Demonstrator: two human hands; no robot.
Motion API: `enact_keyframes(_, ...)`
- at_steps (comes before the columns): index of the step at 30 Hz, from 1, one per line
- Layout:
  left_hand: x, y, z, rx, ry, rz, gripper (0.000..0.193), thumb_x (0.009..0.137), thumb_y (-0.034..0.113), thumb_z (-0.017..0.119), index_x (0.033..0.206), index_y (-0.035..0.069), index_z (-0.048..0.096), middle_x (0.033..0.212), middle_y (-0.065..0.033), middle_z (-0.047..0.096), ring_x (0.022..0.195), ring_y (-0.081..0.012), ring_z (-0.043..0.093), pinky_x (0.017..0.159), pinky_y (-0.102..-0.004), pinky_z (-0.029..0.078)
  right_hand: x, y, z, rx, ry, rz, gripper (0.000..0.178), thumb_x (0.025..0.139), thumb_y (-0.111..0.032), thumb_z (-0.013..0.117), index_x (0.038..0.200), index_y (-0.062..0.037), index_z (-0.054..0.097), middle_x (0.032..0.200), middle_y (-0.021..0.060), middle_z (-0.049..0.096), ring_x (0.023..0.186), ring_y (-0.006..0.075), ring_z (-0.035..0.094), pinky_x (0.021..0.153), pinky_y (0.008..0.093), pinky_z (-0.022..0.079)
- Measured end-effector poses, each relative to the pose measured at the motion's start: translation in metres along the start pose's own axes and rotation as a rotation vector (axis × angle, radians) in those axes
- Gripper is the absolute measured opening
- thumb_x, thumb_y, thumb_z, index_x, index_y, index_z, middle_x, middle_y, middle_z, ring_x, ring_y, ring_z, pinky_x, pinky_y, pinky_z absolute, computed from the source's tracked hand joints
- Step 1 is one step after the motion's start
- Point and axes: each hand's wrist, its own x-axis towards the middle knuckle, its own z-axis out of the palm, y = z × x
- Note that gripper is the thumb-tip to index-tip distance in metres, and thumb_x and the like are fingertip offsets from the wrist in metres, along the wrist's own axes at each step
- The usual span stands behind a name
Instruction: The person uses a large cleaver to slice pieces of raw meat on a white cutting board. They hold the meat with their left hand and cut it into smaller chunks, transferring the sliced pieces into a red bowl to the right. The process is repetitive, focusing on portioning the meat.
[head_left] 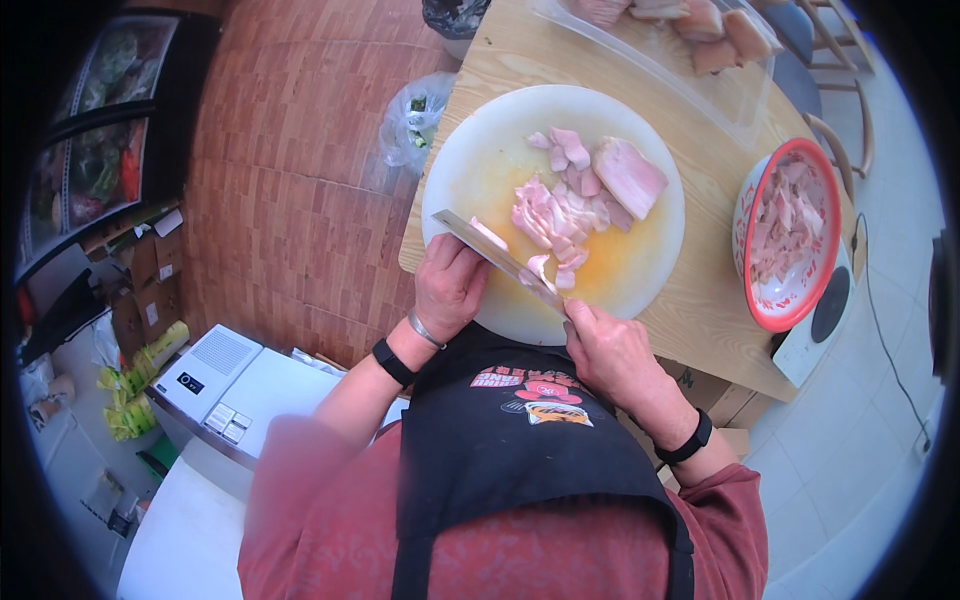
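My right hand (610, 355) is closed round the handle of a cleaver (497, 255), whose blade slants across the near left of a round white cutting board (470, 135). At the near side of the blade, my left hand (450, 287) has its fingers curled and pressed against the steel. Whatever those fingers hold is hidden. Just beyond the blade lies a thin strip of pale meat (488, 233). Sliced pink meat (552, 215) is heaped mid-board, and a larger slab of meat (628, 177) with a pale top rests to its right.
A red-rimmed bowl (745, 215) of sliced meat stands right of the board, on a white appliance with a dark round plate (830, 305). Meat chunks sit in a clear plastic tray (690, 85) at the back. A plastic bag (410, 120) with greens lies left of the wooden table (700, 330).
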Motion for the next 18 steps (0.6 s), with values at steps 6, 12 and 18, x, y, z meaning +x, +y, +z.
enact_keyframes(6,0.004,0.002,0.0,-0.042,-0.015,-0.038,0.018,0.081,0.0,0.074,0.098,0.004,0.073,0.102,-0.0128,0.068,0.095,-0.0359,0.063,0.083,-0.0435,0.054,0.058,-0.003,0.03,0.036,-0.007,-0.032,0.017,0.093,-0.01,0.061,0.107,-0.005,0.054,0.087,0.0203,0.07,0.075,0.0403,0.071,0.065,0.0512,0.056)
enact_keyframes(12,0.0,-0.001,0.001,-0.066,-0.003,-0.023,0.017,0.081,0.0,0.074,0.097,0.005,0.073,0.104,-0.0103,0.07,0.097,-0.032,0.065,0.084,-0.041,0.054,0.049,0.018,0.038,0.179,0.08,-0.011,0.014,0.096,-0.013,0.059,0.107,-0.0052,0.055,0.085,0.0219,0.07,0.079,0.0438,0.07,0.068,0.0533,0.055)
enact_keyframes(18,-0.002,0.003,0.003,-0.053,0.042,-0.023,0.016,0.082,-0.001,0.074,0.097,0.005,0.072,0.106,-0.0103,0.069,0.099,-0.0313,0.065,0.085,-0.0404,0.054,0.012,0.015,0.007,0.176,0.064,0.116,0.017,0.096,-0.011,0.062,0.111,-0.0055,0.057,0.083,0.0207,0.069,0.076,0.0436,0.068,0.067,0.0524,0.054)
